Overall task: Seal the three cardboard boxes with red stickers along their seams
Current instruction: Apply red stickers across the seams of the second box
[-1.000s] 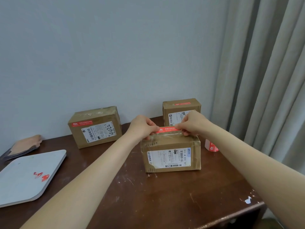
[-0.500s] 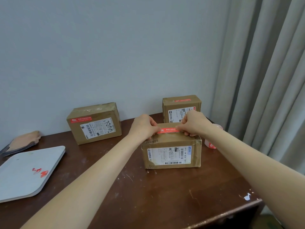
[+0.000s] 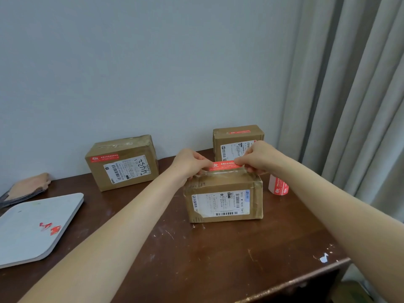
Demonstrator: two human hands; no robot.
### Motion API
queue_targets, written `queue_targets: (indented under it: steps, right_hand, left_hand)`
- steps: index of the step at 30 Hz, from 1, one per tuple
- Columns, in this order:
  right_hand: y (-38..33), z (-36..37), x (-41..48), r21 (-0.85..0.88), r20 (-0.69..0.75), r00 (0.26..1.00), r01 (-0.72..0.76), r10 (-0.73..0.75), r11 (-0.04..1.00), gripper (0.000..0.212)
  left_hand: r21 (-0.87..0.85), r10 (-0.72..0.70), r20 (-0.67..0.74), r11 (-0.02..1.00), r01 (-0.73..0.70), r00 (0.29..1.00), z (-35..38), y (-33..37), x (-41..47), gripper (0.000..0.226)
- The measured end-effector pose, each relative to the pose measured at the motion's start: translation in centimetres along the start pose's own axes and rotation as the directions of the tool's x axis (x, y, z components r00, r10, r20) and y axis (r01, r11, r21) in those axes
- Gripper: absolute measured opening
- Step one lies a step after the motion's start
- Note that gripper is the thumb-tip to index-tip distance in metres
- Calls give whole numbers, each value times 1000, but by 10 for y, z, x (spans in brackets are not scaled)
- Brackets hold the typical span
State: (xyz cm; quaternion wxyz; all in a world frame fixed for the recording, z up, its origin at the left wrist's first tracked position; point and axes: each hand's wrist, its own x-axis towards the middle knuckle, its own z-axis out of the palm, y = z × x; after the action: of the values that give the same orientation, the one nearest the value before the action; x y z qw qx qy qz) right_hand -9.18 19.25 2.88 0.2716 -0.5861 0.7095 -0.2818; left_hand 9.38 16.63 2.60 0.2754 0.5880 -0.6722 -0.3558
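Note:
Three brown cardboard boxes stand on the dark wooden table (image 3: 196,259). The near box (image 3: 223,200) is in the middle, white label facing me. A red sticker (image 3: 225,165) is stretched just over its top seam; my left hand (image 3: 190,164) pinches its left end and my right hand (image 3: 258,157) pinches its right end. The left box (image 3: 122,162) carries a red sticker on its front top edge. The back box (image 3: 237,138) has a red sticker on its top. A roll of red stickers (image 3: 278,185) stands right of the near box.
A white tray (image 3: 32,228) with red scraps on it lies at the left. Behind the tray sits a tan and grey cloth item (image 3: 26,189). Grey curtains (image 3: 349,106) hang at the right. The table's front right edge (image 3: 306,281) is chipped.
Both hands have stayed on the sticker's ends over the near box. The view has shifted slightly, and the sticker roll at the right shows more.

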Motion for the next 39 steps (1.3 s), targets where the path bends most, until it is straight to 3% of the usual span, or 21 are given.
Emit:
queue_targets:
  steps: [14, 20, 39]
  right_hand:
    - [-4, 8, 5, -127, 9, 999, -44, 45, 991, 18]
    - [-4, 9, 3, -199, -5, 1000, -22, 22, 980, 25]
    - [-2, 17, -1, -386, -57, 997, 18, -43, 922, 34]
  left_hand:
    - [232, 114, -79, 968, -93, 990, 10, -6, 8, 8]
    - [300, 124, -108, 950, -86, 986, 13, -5, 6, 19]
    - [471, 236, -106, 868, -160, 966, 21, -3, -5, 13]
